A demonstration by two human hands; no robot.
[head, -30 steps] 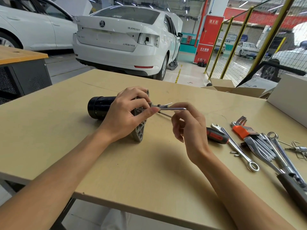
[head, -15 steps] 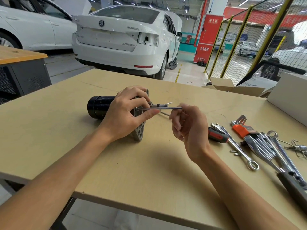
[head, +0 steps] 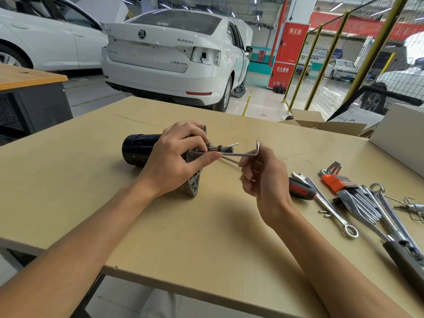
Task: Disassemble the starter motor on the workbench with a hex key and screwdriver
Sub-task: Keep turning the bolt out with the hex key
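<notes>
The starter motor lies on its side on the workbench point(head: 91, 203), with its black cylinder point(head: 137, 149) to the left and its grey flange point(head: 195, 184) to the right. My left hand point(head: 176, 157) grips it at the flange, and its thumb lies along the hex key point(head: 241, 154). The key's long arm sits in a bolt on the flange, and its short arm points up. My right hand point(head: 263, 180) holds the key at its bend with curled fingers. A screwdriver with a red and black handle point(head: 300, 191) lies behind that hand.
To the right lie combination wrenches point(head: 325, 203), an orange hex key set point(head: 337, 180) and several chrome tools point(head: 378, 210). A white box point(head: 401, 138) and a cardboard box point(head: 321, 125) stand at the back right. A white car point(head: 172, 58) is parked beyond the bench.
The hex key has turned in the bolt. Its short arm, level before, now points up. My right hand rolled with it, and my left hand kept its grip.
</notes>
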